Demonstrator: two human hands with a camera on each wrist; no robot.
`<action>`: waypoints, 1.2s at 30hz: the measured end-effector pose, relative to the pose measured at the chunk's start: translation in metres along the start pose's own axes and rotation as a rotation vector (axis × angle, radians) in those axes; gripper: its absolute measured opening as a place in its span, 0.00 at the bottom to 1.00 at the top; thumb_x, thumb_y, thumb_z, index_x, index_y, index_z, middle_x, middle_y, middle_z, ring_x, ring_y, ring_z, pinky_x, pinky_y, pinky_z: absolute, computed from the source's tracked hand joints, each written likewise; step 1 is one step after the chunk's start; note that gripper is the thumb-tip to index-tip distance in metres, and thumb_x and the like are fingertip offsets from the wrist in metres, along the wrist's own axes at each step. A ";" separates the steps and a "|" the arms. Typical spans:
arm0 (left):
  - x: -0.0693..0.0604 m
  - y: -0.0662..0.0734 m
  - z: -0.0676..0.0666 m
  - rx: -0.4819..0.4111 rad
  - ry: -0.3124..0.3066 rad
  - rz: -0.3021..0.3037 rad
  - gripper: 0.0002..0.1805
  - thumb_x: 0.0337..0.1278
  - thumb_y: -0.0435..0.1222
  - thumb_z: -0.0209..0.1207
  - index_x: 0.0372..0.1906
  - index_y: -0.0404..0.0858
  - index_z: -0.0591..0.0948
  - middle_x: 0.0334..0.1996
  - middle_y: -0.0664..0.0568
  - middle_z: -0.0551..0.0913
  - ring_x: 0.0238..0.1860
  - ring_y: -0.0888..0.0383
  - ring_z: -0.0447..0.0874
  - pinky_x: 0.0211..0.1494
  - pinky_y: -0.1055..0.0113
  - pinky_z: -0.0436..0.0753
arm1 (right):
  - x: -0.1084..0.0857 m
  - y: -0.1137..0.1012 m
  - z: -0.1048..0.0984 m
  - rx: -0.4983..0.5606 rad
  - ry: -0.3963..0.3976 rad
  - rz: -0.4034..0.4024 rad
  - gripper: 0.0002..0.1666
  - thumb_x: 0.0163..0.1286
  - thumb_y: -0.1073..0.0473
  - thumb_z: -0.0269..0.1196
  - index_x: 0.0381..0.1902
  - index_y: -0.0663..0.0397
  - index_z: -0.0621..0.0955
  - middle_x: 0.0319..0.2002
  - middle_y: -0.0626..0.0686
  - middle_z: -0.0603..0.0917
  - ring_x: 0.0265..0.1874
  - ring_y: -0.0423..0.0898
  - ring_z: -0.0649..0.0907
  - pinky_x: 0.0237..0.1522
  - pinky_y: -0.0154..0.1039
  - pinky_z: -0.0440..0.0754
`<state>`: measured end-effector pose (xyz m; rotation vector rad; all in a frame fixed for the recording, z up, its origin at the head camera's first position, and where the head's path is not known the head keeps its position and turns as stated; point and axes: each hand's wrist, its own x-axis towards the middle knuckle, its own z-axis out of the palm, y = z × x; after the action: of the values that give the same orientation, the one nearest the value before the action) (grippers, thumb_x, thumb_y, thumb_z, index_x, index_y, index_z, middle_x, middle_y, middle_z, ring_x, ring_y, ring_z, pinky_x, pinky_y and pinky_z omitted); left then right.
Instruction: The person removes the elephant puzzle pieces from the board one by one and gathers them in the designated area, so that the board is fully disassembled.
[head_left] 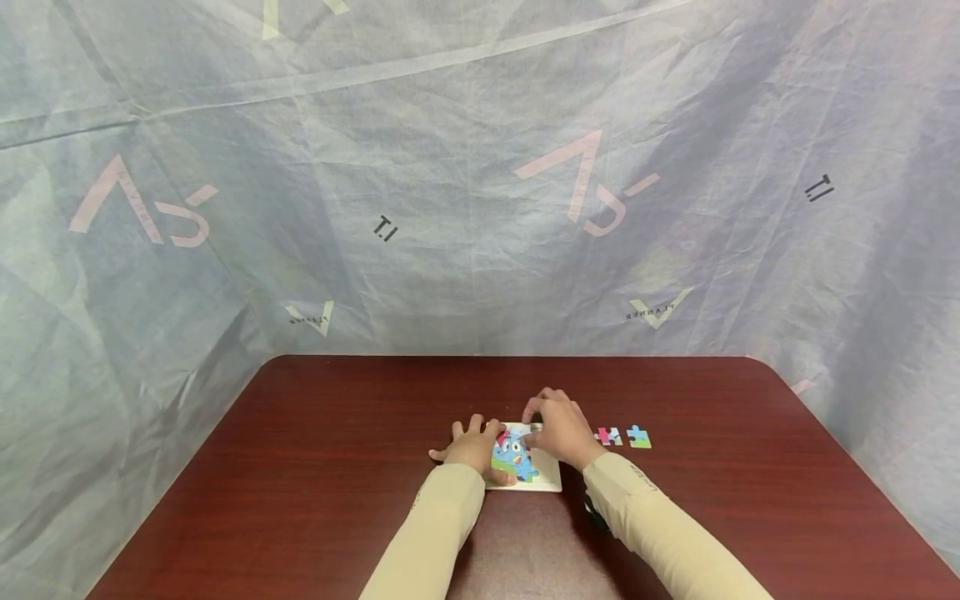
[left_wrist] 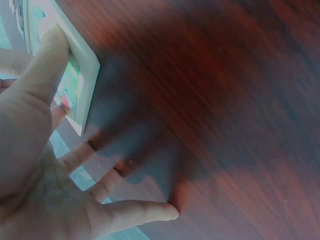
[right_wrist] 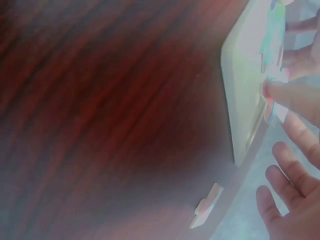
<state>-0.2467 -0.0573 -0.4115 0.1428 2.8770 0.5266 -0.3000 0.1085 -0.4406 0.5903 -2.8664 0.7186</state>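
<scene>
Head, board: the board (head_left: pixel 549 477) lies flat on the tabletop (head_left: pixel 337 467), lower middle of frame; blue figure (head_left: pixel 510 452) pieced in on its left part, bare patch lower right.
Head, left hand: left hand (head_left: pixel 471 451) spread over board's left edge; steadying it, I judge.
Head, right hand: right hand (head_left: pixel 564 429) bent over board's upper right corner.
Head, loose pieces: loose pieces (head_left: pixel 638 437) just right of that hand.
Left wrist, fingers: thumb on board, upper left; others straight, splayed, gripping nothing.
Right wrist, held piece: held piece (right_wrist: pixel 276 112) pinched between thumb and finger at board, upper right; tilted. Seated or not, cannot tell.
Step in hand: likely fitting that piece into the upper right.
Next move calls for: lining up its tabs, then pressing flat, board kept from sliding.
</scene>
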 end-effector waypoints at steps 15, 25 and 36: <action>-0.003 0.002 -0.003 -0.002 -0.003 -0.003 0.42 0.49 0.44 0.77 0.70 0.45 0.72 0.68 0.42 0.65 0.70 0.36 0.59 0.57 0.19 0.65 | 0.005 -0.006 -0.004 -0.071 -0.037 -0.008 0.12 0.55 0.58 0.79 0.26 0.47 0.83 0.46 0.52 0.82 0.51 0.54 0.77 0.52 0.54 0.74; -0.002 0.000 0.000 -0.014 -0.017 -0.015 0.43 0.48 0.44 0.77 0.71 0.45 0.71 0.70 0.43 0.64 0.71 0.36 0.58 0.58 0.19 0.64 | 0.003 -0.004 -0.014 0.014 -0.130 -0.019 0.14 0.57 0.60 0.78 0.20 0.45 0.83 0.47 0.50 0.81 0.56 0.56 0.76 0.59 0.59 0.72; 0.006 -0.002 0.005 0.014 -0.023 -0.033 0.44 0.49 0.45 0.77 0.71 0.46 0.70 0.70 0.44 0.63 0.71 0.37 0.57 0.58 0.20 0.64 | 0.001 0.000 -0.010 -0.003 -0.132 -0.049 0.08 0.60 0.60 0.76 0.25 0.48 0.86 0.45 0.49 0.81 0.54 0.54 0.77 0.57 0.58 0.73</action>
<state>-0.2512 -0.0567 -0.4178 0.1033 2.8556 0.4955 -0.3012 0.1133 -0.4313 0.7313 -2.9600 0.6932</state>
